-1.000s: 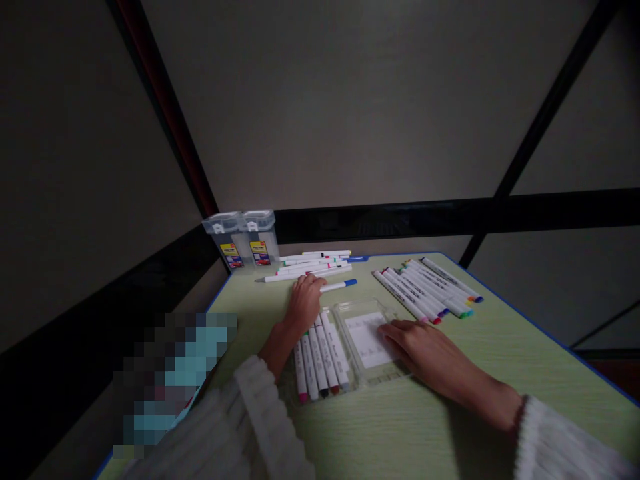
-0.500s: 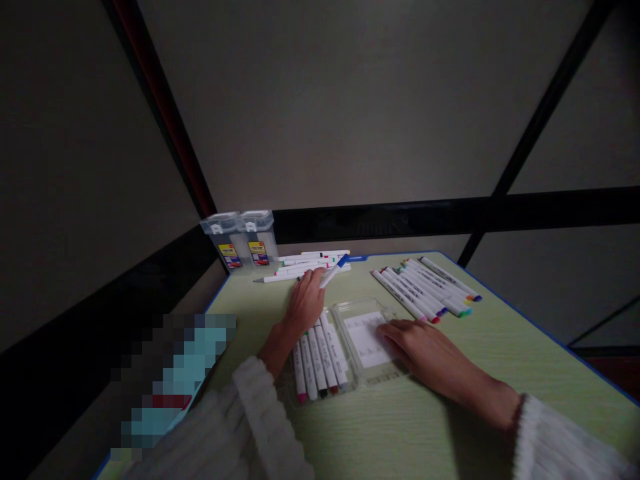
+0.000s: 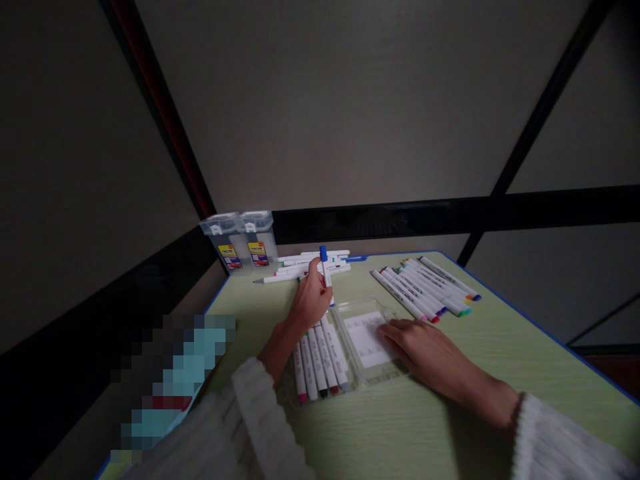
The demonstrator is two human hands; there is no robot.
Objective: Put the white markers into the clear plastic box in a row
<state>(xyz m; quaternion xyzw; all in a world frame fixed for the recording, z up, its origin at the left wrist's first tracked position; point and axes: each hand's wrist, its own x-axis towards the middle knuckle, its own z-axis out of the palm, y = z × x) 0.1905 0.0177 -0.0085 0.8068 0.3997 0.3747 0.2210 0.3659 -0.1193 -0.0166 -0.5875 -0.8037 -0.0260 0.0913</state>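
My left hand (image 3: 311, 299) is closed around a white marker (image 3: 327, 275) with a blue cap, which stands nearly upright with the cap on top. Below that hand lies an opened clear plastic case (image 3: 357, 381), its left half holding several white markers (image 3: 320, 360) side by side with pink, black, red and grey ends. A white printed paper (image 3: 367, 340) sits in the right half. My right hand (image 3: 413, 343) grips the right edge of this half, fingers curled over it; the thumb is partly hidden.
Loose white markers (image 3: 300, 265) and a blue pen-like item (image 3: 354, 259) lie at the back. Another row of markers (image 3: 425, 287) lies at the right. Two clear lidded containers (image 3: 257, 240) stand at the back left corner. A pixelated patch (image 3: 185, 373) covers something left.
My left hand has turned the blue-capped marker from a slant to nearly upright and drawn it slightly towards me. My right hand and the case have stayed in place.
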